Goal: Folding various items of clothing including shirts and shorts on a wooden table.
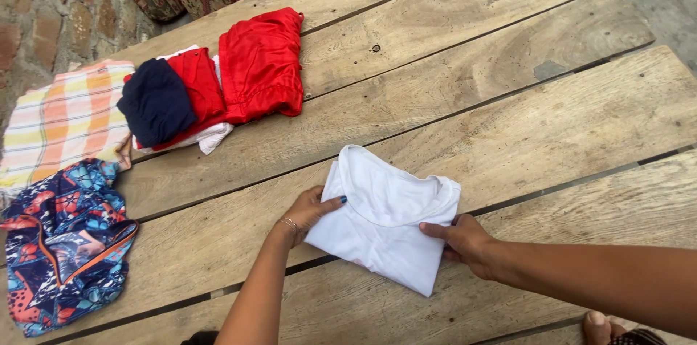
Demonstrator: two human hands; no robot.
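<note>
White garment [385, 225]: folded to compact rectangle, neckline up, flat on wooden plank table [552, 120], near front edge. Left hand [311, 208]: fingers closed on left edge, thumb pressed on top. Right hand [465, 240]: pinching right edge, thumb on cloth. Step judged: late fold, edges being squared. Next move likely calls for firm two-sided grip, layers kept aligned. Well apart, far left: folded red shorts [261, 65], dark navy piece [156, 102] atop red-and-white stack, striped cloth [62, 123], patterned blue fabric [65, 243].
</note>
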